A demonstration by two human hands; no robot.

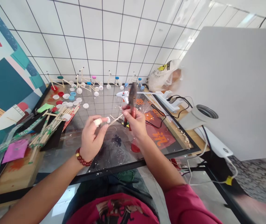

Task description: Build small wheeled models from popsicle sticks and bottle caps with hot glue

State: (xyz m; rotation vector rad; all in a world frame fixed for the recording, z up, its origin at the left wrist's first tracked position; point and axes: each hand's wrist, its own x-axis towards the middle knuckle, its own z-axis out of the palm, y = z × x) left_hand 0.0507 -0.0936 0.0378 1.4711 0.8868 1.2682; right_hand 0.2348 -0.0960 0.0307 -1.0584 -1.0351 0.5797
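Observation:
My left hand [91, 137] is closed in a pinch on a small white bottle cap [98, 122] with a thin wooden stick [115, 119] running from it to the right. My right hand [135, 123] is wrapped round the red handles of a pair of pliers [132, 96], whose dark jaws point up and away. The stick's far end meets my right hand. Both hands hover above the glass tabletop [105, 152]. A white glue gun [123, 95] lies just behind the pliers.
Loose chopsticks in wrappers [51, 124] and scattered white, red and blue caps [65, 98] lie at the left. Small stick-and-cap models [88, 81] stand along the tiled wall. A power strip [170, 101] with black cables, a plastic bag [162, 77] and a grey tube [198, 116] sit at the right.

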